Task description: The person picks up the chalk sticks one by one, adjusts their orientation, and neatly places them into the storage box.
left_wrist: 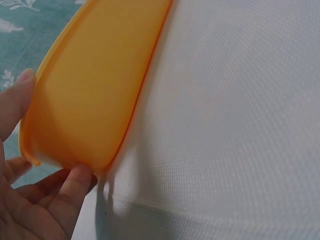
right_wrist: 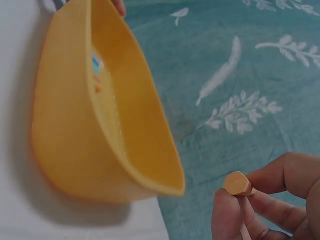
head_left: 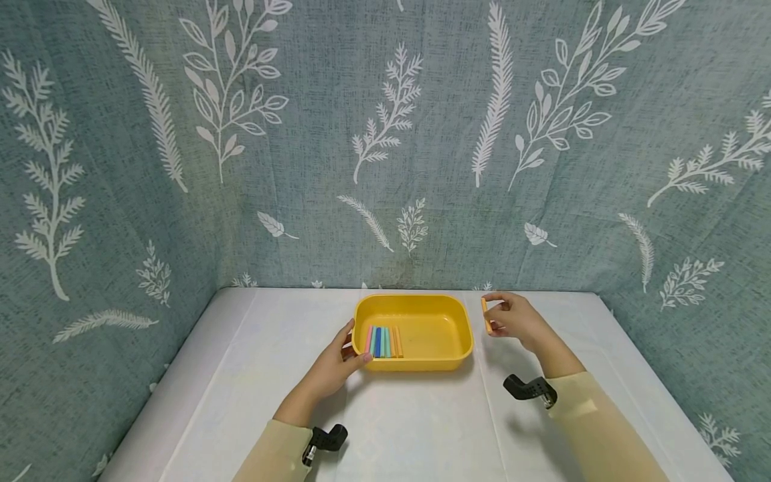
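A shallow yellow plastic tray stands on the white table. My left hand grips its left end, the thumb at the near corner; in the left wrist view the fingers press against the tray's end wall. Inside, at the left, several coloured chalk sticks lie side by side: pink, green, blue and orange. Beyond the tray's right end, my right hand pinches an orange chalk stick between thumb and fingers, above the table. In the right wrist view that chalk shows its many-sided end.
The table is covered by a white cloth and ends at a back edge just behind the tray. Green leaf-patterned fabric rises behind and along both sides. Black camera mounts sit on both wrists.
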`<state>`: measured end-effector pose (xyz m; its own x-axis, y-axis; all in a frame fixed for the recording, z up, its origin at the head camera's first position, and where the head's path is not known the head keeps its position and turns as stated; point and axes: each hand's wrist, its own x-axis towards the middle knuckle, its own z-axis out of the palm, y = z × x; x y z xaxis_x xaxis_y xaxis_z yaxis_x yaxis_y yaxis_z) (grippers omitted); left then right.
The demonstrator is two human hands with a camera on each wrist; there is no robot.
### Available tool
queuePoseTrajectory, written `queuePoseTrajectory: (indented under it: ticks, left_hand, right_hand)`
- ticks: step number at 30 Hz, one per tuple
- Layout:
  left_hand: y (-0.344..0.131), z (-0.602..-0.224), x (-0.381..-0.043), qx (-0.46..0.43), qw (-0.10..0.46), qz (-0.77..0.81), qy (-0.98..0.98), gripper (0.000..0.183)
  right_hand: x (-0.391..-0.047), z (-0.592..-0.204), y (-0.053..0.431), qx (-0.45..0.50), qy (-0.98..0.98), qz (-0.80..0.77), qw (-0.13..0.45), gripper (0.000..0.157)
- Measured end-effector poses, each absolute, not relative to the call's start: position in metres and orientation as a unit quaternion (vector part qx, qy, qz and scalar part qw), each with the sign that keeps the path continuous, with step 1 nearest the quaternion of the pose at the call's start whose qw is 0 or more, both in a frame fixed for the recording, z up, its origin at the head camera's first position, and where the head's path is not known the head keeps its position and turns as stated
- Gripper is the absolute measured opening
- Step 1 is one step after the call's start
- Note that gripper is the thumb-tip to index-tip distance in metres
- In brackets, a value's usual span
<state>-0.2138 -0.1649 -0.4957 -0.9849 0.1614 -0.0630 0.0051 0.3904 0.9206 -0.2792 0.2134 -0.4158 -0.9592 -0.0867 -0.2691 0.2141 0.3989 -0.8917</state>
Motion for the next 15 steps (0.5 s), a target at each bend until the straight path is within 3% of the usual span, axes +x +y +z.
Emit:
queuePoseTrajectory:
  ticks: [15]
  left_hand:
    - [-0.165,-0.498,-0.214,0.055,0.070,0.556,0.826,0.089]
  right_hand:
    - [-0.277,-0.407,0.182,0.006,0.790,-0.593,0.154,0.050]
